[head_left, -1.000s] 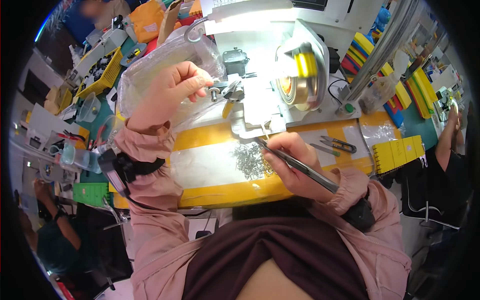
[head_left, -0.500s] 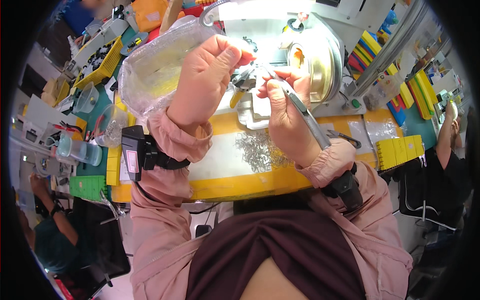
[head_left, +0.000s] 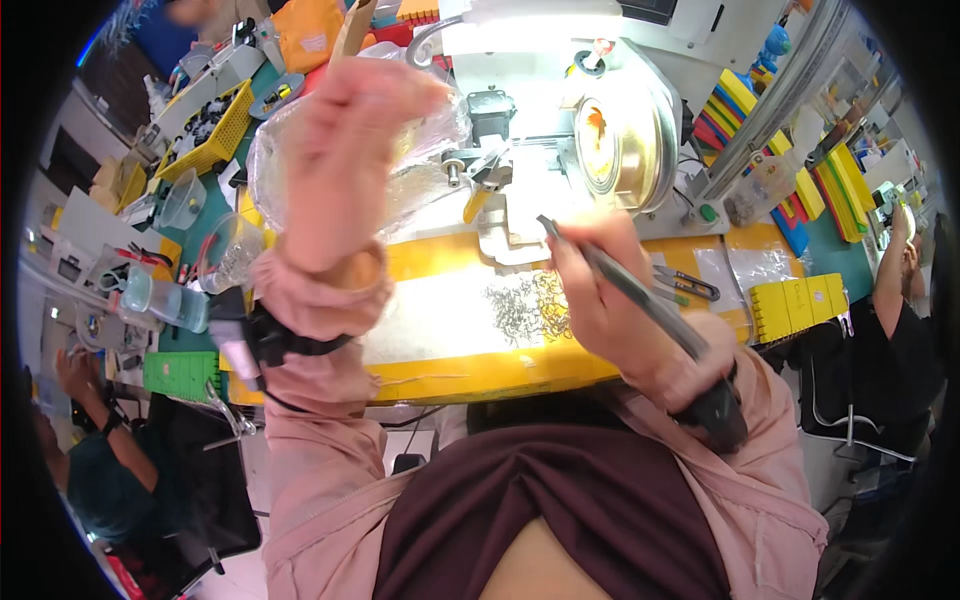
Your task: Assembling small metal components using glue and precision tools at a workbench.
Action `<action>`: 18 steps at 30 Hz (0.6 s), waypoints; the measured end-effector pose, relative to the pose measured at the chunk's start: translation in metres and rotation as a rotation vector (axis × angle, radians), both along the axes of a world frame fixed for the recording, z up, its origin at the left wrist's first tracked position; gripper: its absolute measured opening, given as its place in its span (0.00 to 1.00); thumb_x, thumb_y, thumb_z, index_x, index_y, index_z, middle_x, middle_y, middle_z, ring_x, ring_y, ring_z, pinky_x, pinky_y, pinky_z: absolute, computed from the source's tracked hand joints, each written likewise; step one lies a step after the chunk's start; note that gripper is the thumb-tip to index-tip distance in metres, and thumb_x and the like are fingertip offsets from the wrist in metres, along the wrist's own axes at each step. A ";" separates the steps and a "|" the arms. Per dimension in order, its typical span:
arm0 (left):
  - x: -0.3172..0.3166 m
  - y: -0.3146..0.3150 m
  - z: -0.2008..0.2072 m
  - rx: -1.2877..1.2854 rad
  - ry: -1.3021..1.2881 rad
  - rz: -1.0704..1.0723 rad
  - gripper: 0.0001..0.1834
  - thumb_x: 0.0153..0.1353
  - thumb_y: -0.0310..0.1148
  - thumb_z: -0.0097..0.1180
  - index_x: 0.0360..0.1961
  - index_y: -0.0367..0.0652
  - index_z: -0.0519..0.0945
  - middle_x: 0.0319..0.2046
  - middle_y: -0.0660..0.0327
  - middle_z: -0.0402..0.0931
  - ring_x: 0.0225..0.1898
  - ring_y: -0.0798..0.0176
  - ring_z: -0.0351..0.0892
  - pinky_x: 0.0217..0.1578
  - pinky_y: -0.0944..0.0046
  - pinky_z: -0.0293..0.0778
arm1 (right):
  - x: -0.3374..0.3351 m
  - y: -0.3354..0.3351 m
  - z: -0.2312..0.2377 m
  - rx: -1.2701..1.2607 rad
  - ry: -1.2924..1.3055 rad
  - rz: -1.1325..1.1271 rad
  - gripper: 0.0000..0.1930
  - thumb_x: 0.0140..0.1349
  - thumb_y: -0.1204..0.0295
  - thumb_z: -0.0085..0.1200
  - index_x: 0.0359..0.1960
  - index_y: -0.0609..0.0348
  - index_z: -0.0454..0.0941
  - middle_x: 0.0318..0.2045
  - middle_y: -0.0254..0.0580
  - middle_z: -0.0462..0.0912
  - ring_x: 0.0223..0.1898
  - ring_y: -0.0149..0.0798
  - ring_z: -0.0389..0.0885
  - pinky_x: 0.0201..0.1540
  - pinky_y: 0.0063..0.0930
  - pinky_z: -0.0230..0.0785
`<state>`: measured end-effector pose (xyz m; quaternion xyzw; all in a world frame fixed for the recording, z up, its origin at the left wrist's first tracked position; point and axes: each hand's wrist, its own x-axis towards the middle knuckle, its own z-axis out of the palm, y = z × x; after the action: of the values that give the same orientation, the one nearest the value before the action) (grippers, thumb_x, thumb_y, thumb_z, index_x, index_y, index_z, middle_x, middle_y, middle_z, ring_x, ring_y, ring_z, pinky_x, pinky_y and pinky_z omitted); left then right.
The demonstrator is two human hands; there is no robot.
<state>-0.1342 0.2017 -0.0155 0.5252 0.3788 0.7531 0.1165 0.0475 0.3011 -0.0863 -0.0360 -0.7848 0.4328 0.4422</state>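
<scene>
My right hand (head_left: 605, 290) is closed around a long, slim grey hand tool (head_left: 640, 290), held like a pen. Its dark tip points up and left, near the pale base of a bench machine (head_left: 515, 235). My left hand (head_left: 350, 150) is raised over a clear plastic-lined tray (head_left: 275, 165). Motion smears its fingers, so anything in them is hidden. A pile of tiny bent metal pieces (head_left: 525, 305) lies on the white work surface (head_left: 420, 325), left of my right hand. The machine has a metal arm with a yellow tip (head_left: 476, 205) and a round gold-coloured wheel (head_left: 640, 150).
Thread snips (head_left: 690, 283) lie right of my right hand. Yellow blocks (head_left: 800, 305) and a green block (head_left: 180, 373) sit at the bench edges. A yellow basket (head_left: 205, 140) of dark parts stands far left. Other people sit on both sides.
My left hand has moved left and up, away from the machine's arm. My right hand has drawn back toward me with the grey tool, leaving the machine's middle in view.
</scene>
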 end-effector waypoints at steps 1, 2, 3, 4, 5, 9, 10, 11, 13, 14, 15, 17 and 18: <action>-0.015 -0.010 0.006 0.096 0.035 -0.075 0.05 0.60 0.27 0.47 0.32 0.35 0.72 0.31 0.59 0.73 0.33 0.67 0.73 0.40 0.71 0.68 | 0.012 -0.002 -0.006 -0.060 0.014 0.031 0.06 0.56 0.79 0.46 0.35 0.63 0.66 0.23 0.42 0.73 0.22 0.32 0.73 0.26 0.24 0.66; -0.022 -0.017 0.009 0.094 0.037 -0.082 0.05 0.60 0.27 0.47 0.32 0.35 0.72 0.31 0.59 0.73 0.33 0.67 0.73 0.40 0.71 0.68 | 0.027 0.000 -0.012 -0.118 0.025 0.050 0.06 0.56 0.80 0.45 0.36 0.63 0.66 0.24 0.42 0.73 0.23 0.30 0.73 0.26 0.22 0.66; -0.029 -0.024 0.011 -0.056 0.082 0.089 0.06 0.60 0.28 0.47 0.32 0.34 0.72 0.31 0.60 0.73 0.33 0.68 0.73 0.39 0.72 0.68 | 0.040 0.005 -0.019 -0.268 -0.031 0.126 0.07 0.57 0.81 0.43 0.37 0.63 0.64 0.28 0.42 0.74 0.23 0.27 0.72 0.26 0.19 0.66; -0.034 -0.029 0.014 -0.203 0.131 0.259 0.07 0.60 0.28 0.48 0.33 0.34 0.73 0.30 0.61 0.73 0.33 0.69 0.72 0.38 0.72 0.67 | 0.053 0.008 -0.023 -0.431 -0.058 0.150 0.07 0.58 0.80 0.40 0.39 0.62 0.63 0.30 0.42 0.74 0.22 0.25 0.70 0.25 0.17 0.65; -0.045 -0.032 0.014 -0.204 0.135 0.255 0.07 0.60 0.28 0.48 0.33 0.34 0.73 0.30 0.61 0.73 0.33 0.69 0.72 0.38 0.72 0.67 | 0.060 0.015 -0.026 -0.625 -0.088 0.148 0.07 0.59 0.78 0.40 0.39 0.62 0.64 0.30 0.44 0.74 0.22 0.25 0.70 0.25 0.17 0.66; -0.102 -0.038 0.002 -0.676 0.576 0.793 0.09 0.55 0.32 0.51 0.28 0.34 0.76 0.25 0.60 0.74 0.30 0.64 0.73 0.34 0.70 0.68 | 0.079 0.046 -0.044 -1.210 -0.163 0.111 0.07 0.61 0.72 0.42 0.40 0.58 0.65 0.35 0.45 0.77 0.21 0.27 0.71 0.25 0.18 0.67; -0.114 -0.034 0.001 -0.678 0.783 0.872 0.10 0.53 0.33 0.53 0.26 0.35 0.77 0.24 0.59 0.74 0.30 0.61 0.74 0.34 0.68 0.69 | 0.084 0.051 -0.047 -1.210 -0.161 0.113 0.07 0.61 0.72 0.42 0.40 0.58 0.65 0.35 0.45 0.77 0.21 0.27 0.71 0.25 0.18 0.67; -0.121 -0.031 0.005 -0.680 0.787 0.883 0.10 0.53 0.33 0.53 0.26 0.35 0.77 0.24 0.59 0.74 0.30 0.61 0.74 0.34 0.68 0.69 | 0.087 0.057 -0.050 -1.378 -0.198 0.117 0.08 0.61 0.70 0.43 0.40 0.57 0.66 0.38 0.44 0.77 0.21 0.27 0.71 0.24 0.17 0.67; -0.126 -0.028 0.015 -0.953 0.932 0.834 0.11 0.51 0.34 0.55 0.31 0.36 0.79 0.37 0.53 0.76 0.36 0.58 0.75 0.42 0.70 0.65 | 0.087 0.059 -0.046 -1.565 -0.291 0.088 0.11 0.62 0.66 0.42 0.43 0.55 0.69 0.42 0.37 0.78 0.21 0.26 0.72 0.24 0.16 0.67; -0.124 -0.027 0.018 -0.961 0.934 0.846 0.11 0.51 0.34 0.55 0.31 0.36 0.79 0.37 0.53 0.76 0.36 0.58 0.75 0.42 0.70 0.65 | 0.087 0.058 -0.042 -1.567 -0.296 0.102 0.11 0.62 0.66 0.42 0.43 0.55 0.69 0.42 0.37 0.78 0.21 0.26 0.72 0.24 0.16 0.67; -0.121 -0.022 0.020 -1.050 0.922 0.974 0.13 0.49 0.37 0.56 0.25 0.36 0.79 0.31 0.52 0.76 0.35 0.56 0.75 0.40 0.66 0.67 | 0.087 0.058 -0.037 -1.575 -0.330 0.126 0.11 0.62 0.66 0.43 0.43 0.57 0.69 0.41 0.39 0.78 0.21 0.26 0.72 0.23 0.15 0.66; -0.124 -0.022 0.020 -1.150 0.908 1.109 0.16 0.47 0.40 0.57 0.19 0.35 0.79 0.26 0.51 0.77 0.34 0.53 0.75 0.37 0.63 0.69 | 0.088 0.057 -0.028 -1.591 -0.370 0.161 0.12 0.62 0.66 0.43 0.43 0.58 0.70 0.39 0.41 0.78 0.20 0.26 0.72 0.23 0.15 0.66; -0.136 -0.022 0.013 -0.999 0.966 1.208 0.16 0.45 0.41 0.59 0.17 0.36 0.79 0.28 0.50 0.77 0.37 0.52 0.74 0.39 0.61 0.68 | 0.089 0.061 -0.021 -1.464 -0.417 0.297 0.12 0.61 0.67 0.43 0.42 0.60 0.70 0.37 0.43 0.79 0.19 0.26 0.71 0.21 0.15 0.65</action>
<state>-0.2697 0.1798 -0.0030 0.3844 0.8773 0.1341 -0.2541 0.1362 0.3619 -0.1077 -0.2940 -0.3626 0.8801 0.0864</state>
